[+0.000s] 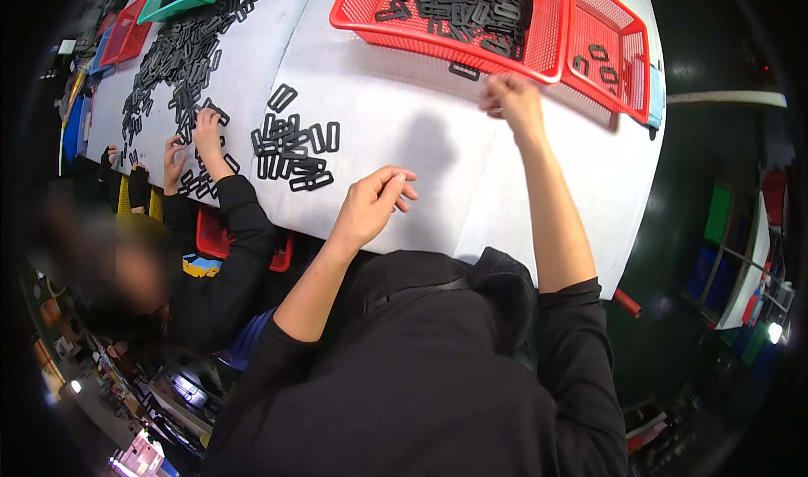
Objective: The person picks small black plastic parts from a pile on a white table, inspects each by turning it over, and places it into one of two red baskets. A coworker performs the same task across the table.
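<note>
My left hand (pixel 374 203) hovers over the white table, right of a loose pile of black oblong plastic frames (pixel 290 147). Its fingers are loosely curled and apart, with nothing visible in them. My right hand (pixel 513 106) is just below the near side of a large red plastic basket (pixel 446 49). Its fingers are bent and slightly blurred, and I see no part between them. Close to those fingertips, a single black frame (pixel 465 70) shows under the basket's edge. Many more black frames (pixel 471 10) lie inside the basket.
A smaller red basket (pixel 635 52) with several black frames adjoins the large one on the right. Beyond the pile, a heap of frames (pixel 181 64) spreads below a green basket (pixel 189 5). A co-worker's hands (pixel 206 140) handle frames at left.
</note>
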The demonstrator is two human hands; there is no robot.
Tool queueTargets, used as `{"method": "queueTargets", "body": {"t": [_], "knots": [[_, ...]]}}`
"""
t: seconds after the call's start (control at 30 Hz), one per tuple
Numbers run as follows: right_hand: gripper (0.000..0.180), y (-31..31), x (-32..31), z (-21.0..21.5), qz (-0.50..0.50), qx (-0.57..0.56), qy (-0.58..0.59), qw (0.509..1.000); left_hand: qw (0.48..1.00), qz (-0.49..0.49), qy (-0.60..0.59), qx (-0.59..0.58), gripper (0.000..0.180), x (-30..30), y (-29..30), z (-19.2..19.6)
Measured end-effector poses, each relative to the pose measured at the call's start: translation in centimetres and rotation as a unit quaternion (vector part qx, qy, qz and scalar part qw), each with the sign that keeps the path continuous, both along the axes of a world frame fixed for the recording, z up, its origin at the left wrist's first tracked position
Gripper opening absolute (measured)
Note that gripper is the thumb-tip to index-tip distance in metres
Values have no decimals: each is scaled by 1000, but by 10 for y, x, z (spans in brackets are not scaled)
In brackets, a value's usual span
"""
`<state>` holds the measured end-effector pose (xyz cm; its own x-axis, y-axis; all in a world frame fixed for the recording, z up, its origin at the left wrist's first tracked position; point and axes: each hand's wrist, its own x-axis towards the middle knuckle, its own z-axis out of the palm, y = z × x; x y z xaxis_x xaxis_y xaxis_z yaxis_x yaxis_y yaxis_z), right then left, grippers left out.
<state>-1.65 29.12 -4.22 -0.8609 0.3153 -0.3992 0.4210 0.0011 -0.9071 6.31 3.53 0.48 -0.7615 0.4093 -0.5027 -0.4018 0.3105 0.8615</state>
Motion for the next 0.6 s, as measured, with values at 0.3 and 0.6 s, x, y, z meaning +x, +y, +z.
{"method": "queueTargets", "body": {"t": [0.3, 0.6], "knots": [[39, -17, -8, -86, 181, 459, -30, 869, 999, 26, 4, -37, 24, -10, 2, -7], [26, -19, -24, -94, 105, 506, 39, 855, 999, 2, 21, -30, 24, -24, 22, -14]]}}
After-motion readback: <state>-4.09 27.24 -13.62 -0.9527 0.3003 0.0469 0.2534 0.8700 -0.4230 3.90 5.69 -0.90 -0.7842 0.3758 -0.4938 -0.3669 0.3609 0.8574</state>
